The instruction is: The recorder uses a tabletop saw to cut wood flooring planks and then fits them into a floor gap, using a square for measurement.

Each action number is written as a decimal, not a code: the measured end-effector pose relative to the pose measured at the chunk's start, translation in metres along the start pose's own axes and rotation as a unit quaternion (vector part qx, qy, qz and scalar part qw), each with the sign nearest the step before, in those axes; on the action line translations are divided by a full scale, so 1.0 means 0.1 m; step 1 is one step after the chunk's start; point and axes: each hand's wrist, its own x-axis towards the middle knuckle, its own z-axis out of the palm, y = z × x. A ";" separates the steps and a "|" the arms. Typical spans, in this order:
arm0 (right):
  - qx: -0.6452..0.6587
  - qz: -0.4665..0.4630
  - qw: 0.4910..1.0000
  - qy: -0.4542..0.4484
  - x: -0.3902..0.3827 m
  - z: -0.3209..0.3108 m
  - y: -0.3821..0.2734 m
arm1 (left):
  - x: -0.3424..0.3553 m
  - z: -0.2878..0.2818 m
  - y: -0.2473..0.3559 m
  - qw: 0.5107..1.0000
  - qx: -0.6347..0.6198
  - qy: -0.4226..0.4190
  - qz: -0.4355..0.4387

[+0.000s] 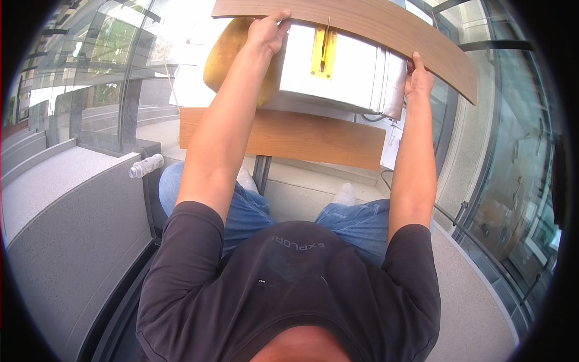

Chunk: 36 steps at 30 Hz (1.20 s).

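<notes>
A long brown wooden plank (362,23) lies across the far side of a silver table saw (301,66). My left hand (269,33) is closed on the plank's near edge toward its left end, thumb and fingertips at the wood. Further right, my right hand (418,78) pinches the same edge past the saw's right side. Between my hands, a yellow insert plate (323,53) is set in the saw's top. The thin blade (329,21) stands up at its far end, close to the plank's near edge. I cannot tell whether the blade is turning.
A second brown board (289,134) lies in front of the saw, above my knees. Behind my left forearm is a tan rounded panel (229,57). A clear plastic bottle (146,166) lies on the ledge at left. Glass panels (512,169) rise on the right.
</notes>
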 end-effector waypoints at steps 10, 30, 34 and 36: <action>-0.012 0.007 1.000 0.002 -0.02 -0.06 0.01 | -0.07 -0.01 -0.02 1.000 -0.004 0.028 -0.008; -0.014 0.011 1.000 0.009 -0.12 -0.16 0.03 | -0.19 -0.08 -0.04 1.000 -0.013 0.015 -0.008; -0.013 0.019 1.000 0.009 -0.15 -0.18 0.02 | -0.27 -0.07 -0.03 1.000 -0.003 0.009 -0.015; -0.011 0.016 1.000 0.006 -0.15 -0.19 0.02 | -0.27 -0.07 -0.03 1.000 -0.002 0.007 -0.019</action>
